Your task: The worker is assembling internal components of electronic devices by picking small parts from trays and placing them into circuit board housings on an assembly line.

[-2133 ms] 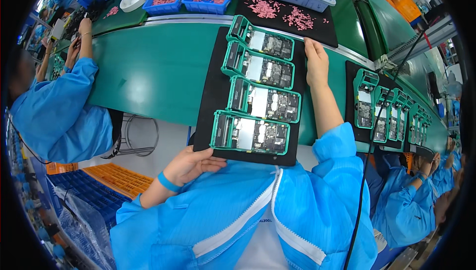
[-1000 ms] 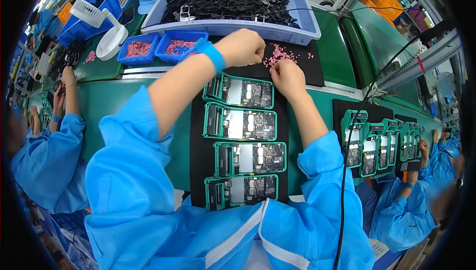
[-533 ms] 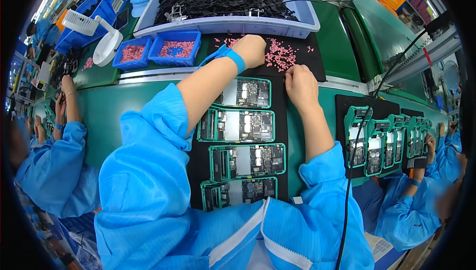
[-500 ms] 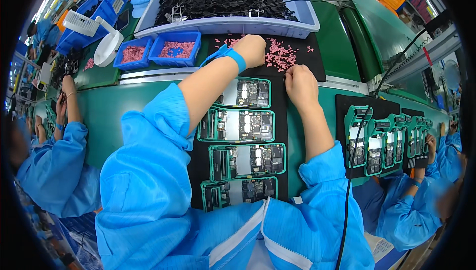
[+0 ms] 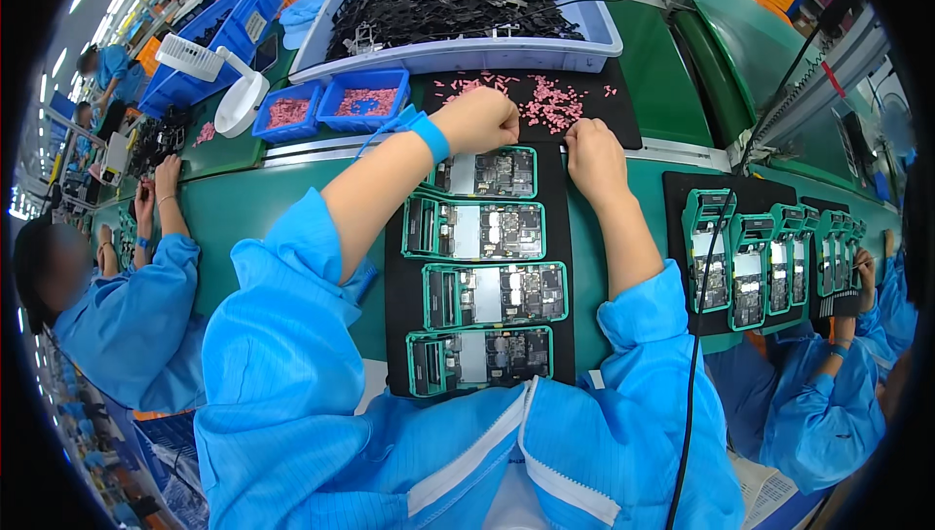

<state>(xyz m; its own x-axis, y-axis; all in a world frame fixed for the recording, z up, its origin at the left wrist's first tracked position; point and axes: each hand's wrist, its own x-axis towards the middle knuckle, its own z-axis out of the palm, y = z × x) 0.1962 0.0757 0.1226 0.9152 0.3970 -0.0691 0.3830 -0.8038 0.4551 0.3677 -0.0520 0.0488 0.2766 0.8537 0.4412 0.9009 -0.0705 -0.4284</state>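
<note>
My left hand [image 5: 477, 123], with a blue band [image 5: 430, 137] on its wrist, is just past the farthest of several green-framed phone assemblies [image 5: 506, 172]. Its fingers are pinched together, and anything between them is too small to make out. Small pink pieces [image 5: 551, 101] lie loose on the black mat beyond. My right hand [image 5: 596, 155] is to the right of that assembly, at the near edge of the pink pieces, fingertips pressed together; I cannot make out what they hold. The assemblies, with bare circuit boards showing, lie in a column on a black mat [image 5: 397, 286] toward me.
Two small blue trays [image 5: 289, 132] of pink pieces stand at the far left beside a white fan [image 5: 234, 101]. Behind is a large bin [image 5: 448, 64] heaped with black parts. More green-framed assemblies [image 5: 709, 262] lie right. A black cable [image 5: 690, 374] hangs across the right. Co-workers [image 5: 146, 325] sit both sides.
My left hand has come back from the pink pieces toward the farthest assembly. My right hand stays near the edge of the pink pieces. The whole view has shifted slightly.
</note>
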